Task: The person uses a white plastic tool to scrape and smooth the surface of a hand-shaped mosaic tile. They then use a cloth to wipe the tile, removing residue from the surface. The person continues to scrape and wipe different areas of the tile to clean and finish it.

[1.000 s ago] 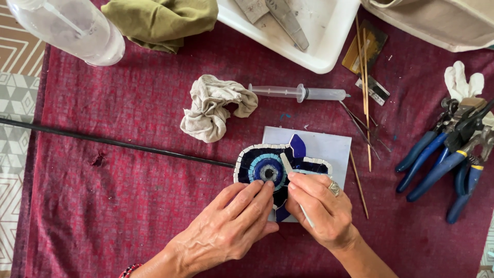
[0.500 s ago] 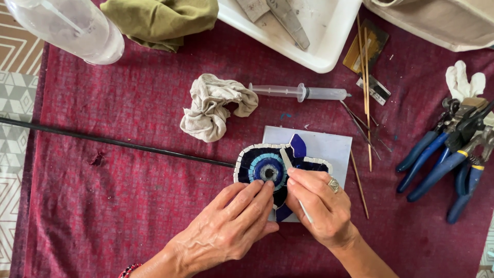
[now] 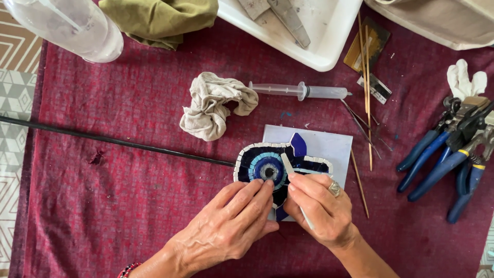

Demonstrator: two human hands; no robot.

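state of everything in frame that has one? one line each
left hand: flat, fingertips pressing on the mosaic piece
right hand: closed on the thin tool
thin tool: held slanted, tip on the mosaic
mosaic piece: lying flat, partly on the white sheet
syringe: lying on its side, untouched
beige rag: crumpled
pliers: piled together, untouched
plastic bottle: lying on its side
white tray: holds metal tools

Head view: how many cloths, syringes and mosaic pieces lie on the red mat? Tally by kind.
Cloths: 2, a crumpled beige rag and an olive cloth
Syringes: 1, a clear syringe
Mosaic pieces: 1, a blue eye mosaic
Total: 4
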